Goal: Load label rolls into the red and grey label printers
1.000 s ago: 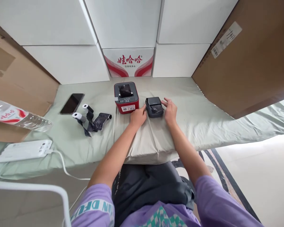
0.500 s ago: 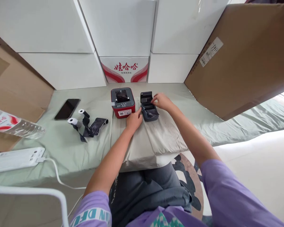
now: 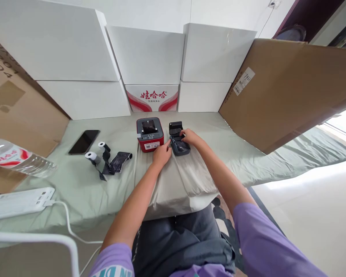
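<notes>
A small black printer (image 3: 178,141) lies on a grey-green cloth with its lid (image 3: 175,126) swung up and back. My left hand (image 3: 162,152) presses against the printer's left side. My right hand (image 3: 189,137) reaches into the open compartment from the right, fingers curled inside; what the fingers touch is hidden. A red and grey printer (image 3: 150,134) stands just left of the black one, clear of both hands.
Two white paper rolls (image 3: 97,151) with black wrapping (image 3: 115,162) lie to the left, beside a black phone (image 3: 84,141). A water bottle (image 3: 15,159) and a white power strip (image 3: 19,201) sit far left. White boxes (image 3: 147,57) and brown cartons (image 3: 279,90) wall the back.
The black printer's lid has gone from closed to swung open. My right hand moved from the printer's right side to the lid, then down into the open compartment. The view tilted up.
</notes>
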Tool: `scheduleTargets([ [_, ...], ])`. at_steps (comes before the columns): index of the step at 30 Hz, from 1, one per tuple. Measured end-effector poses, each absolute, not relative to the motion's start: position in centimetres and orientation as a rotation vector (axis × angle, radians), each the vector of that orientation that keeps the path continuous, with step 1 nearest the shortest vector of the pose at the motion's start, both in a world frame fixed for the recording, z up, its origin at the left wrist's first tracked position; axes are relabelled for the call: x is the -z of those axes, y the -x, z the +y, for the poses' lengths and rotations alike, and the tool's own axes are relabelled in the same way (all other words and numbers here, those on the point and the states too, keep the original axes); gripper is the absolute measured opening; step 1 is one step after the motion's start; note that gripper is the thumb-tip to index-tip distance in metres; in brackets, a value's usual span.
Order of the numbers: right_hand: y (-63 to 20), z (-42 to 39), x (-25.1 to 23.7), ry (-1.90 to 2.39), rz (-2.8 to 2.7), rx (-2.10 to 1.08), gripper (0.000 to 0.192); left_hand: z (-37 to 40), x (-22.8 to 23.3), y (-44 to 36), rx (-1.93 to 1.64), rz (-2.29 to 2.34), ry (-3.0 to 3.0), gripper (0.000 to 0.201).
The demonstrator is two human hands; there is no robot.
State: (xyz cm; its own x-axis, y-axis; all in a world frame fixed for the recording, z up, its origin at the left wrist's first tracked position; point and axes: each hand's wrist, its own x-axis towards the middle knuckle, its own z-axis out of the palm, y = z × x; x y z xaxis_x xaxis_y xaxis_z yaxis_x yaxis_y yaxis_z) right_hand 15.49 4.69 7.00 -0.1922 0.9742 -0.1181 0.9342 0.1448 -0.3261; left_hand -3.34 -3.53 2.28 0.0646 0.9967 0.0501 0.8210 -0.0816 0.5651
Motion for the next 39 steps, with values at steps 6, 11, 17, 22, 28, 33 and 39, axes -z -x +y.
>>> scheduleTargets([
  [6,-17.6,3.4,-2.9,1.559,-2.074,-0.589,0.040,-3.4,-1.8,3.6,-0.684,1.746,-1.961,0.059],
  [11,-18.0,3.3,-0.8,1.435,-1.888,-0.647,0.048,-3.3,-1.5,3.8,-0.775,1.694,-1.959,0.061],
  [17,-18.3,4.4,0.0,1.348,-1.740,-0.673,0.051,-3.4,-1.4,4.2,-0.961,1.604,-1.949,0.057],
  [22,-18.5,4.9,0.6,1.280,-1.674,-0.663,0.044,-4.5,-1.8,4.4,-1.099,1.552,-1.946,0.053],
  [28,-18.4,4.8,0.7,1.267,-1.560,-0.648,0.041,-10.9,-1.4,4.8,-1.321,1.465,-1.910,0.048],
  [33,-18.4,4.6,0.2,1.268,-1.420,-0.590,0.032,-20.9,2.1,5.5,-1.594,1.455,-1.655,0.046],
  [39,-20.5,-1.5,-1.4,1.317,-1.282,-0.730,0.036,-36.7,7.8,11.4,-1.228,1.700,-1.613,0.035],
])
